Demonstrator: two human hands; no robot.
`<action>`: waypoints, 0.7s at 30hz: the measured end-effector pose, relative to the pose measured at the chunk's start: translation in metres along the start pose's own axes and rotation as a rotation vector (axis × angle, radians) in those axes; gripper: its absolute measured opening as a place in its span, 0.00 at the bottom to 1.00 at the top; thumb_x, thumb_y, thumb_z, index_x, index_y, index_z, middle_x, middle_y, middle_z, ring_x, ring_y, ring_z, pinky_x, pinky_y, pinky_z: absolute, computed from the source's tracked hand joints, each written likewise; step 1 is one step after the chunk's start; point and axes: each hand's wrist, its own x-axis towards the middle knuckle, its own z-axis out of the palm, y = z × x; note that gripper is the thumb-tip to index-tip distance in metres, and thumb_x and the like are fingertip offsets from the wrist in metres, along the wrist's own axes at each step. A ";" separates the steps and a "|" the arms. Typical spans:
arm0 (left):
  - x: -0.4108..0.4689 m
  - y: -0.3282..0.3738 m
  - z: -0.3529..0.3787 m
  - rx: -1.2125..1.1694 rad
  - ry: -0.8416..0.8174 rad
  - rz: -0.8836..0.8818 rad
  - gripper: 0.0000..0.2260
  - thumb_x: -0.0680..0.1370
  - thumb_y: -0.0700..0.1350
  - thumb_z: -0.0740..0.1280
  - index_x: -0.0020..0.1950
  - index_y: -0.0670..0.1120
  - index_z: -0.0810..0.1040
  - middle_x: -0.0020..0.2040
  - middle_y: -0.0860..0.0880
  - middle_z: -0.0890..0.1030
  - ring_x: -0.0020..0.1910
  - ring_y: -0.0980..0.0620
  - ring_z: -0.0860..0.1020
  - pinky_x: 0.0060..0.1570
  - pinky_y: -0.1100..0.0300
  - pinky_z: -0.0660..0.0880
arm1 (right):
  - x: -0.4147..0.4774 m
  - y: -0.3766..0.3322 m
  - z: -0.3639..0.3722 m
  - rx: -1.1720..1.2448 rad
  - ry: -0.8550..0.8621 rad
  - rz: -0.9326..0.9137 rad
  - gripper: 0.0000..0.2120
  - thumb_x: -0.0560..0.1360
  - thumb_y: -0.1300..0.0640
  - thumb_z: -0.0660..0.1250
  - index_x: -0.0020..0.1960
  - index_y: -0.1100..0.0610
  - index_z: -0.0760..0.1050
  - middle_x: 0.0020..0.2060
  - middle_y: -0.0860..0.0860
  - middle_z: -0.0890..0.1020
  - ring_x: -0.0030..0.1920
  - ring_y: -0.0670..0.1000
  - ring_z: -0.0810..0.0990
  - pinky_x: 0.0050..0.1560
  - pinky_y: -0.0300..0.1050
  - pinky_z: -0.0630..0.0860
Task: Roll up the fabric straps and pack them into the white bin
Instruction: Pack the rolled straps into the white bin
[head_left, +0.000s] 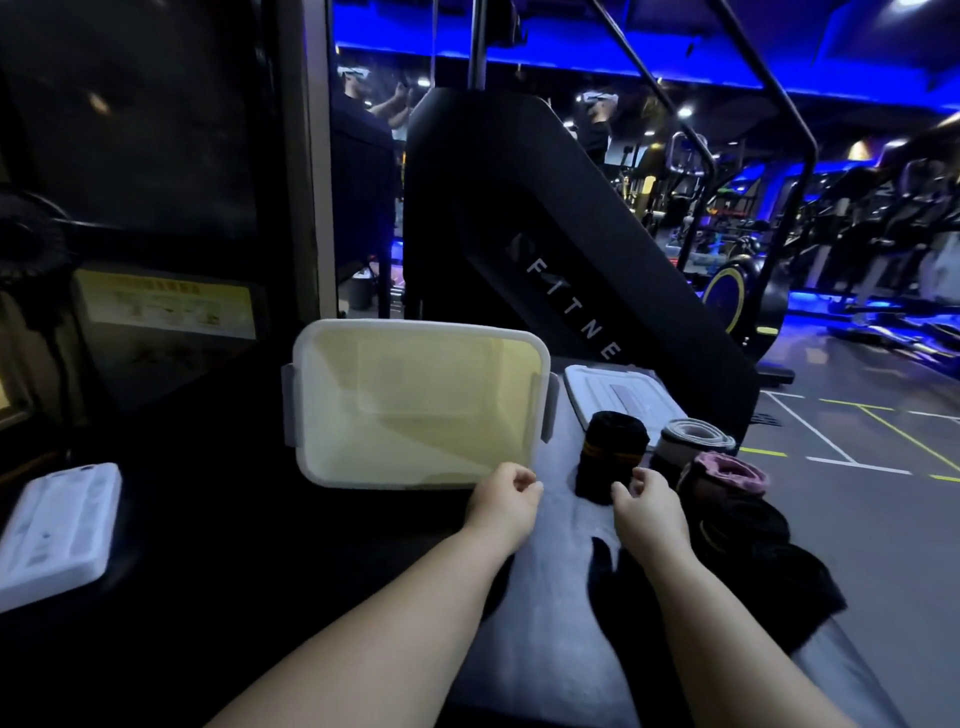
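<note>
Pic is showing a gym: black stair machine (545, 249) w/ "FITNE" lettering, yellow-wheeled exercise bike (737, 293) & rows of cardio equip. (862, 249) standing under blue lights (519, 57).

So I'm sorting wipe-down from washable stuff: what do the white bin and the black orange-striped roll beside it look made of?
The white bin looks like moulded plastic, smooth and semi-matte: rounded corners, thick even rim. The black roll looks like soft matte fabric, wound in layers. The dim light hides its weave.
</note>
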 end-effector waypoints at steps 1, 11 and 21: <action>0.003 0.004 0.008 -0.007 -0.019 0.003 0.10 0.80 0.47 0.65 0.60 0.45 0.77 0.57 0.48 0.81 0.57 0.48 0.78 0.57 0.60 0.73 | 0.003 0.002 -0.001 0.014 0.002 0.015 0.21 0.79 0.57 0.62 0.70 0.64 0.68 0.63 0.62 0.76 0.65 0.61 0.73 0.59 0.47 0.69; 0.035 0.034 0.070 -0.081 -0.128 -0.005 0.18 0.82 0.47 0.59 0.71 0.44 0.70 0.68 0.43 0.73 0.65 0.43 0.74 0.64 0.50 0.71 | 0.037 0.008 0.007 0.225 -0.030 0.079 0.23 0.81 0.58 0.56 0.75 0.62 0.60 0.69 0.63 0.71 0.69 0.60 0.70 0.64 0.47 0.65; 0.067 0.040 0.088 0.038 -0.055 0.057 0.16 0.83 0.50 0.54 0.67 0.51 0.74 0.62 0.43 0.76 0.56 0.39 0.78 0.57 0.49 0.76 | 0.050 0.018 0.018 0.322 0.087 -0.037 0.16 0.80 0.56 0.58 0.64 0.61 0.72 0.58 0.62 0.78 0.62 0.61 0.74 0.62 0.50 0.68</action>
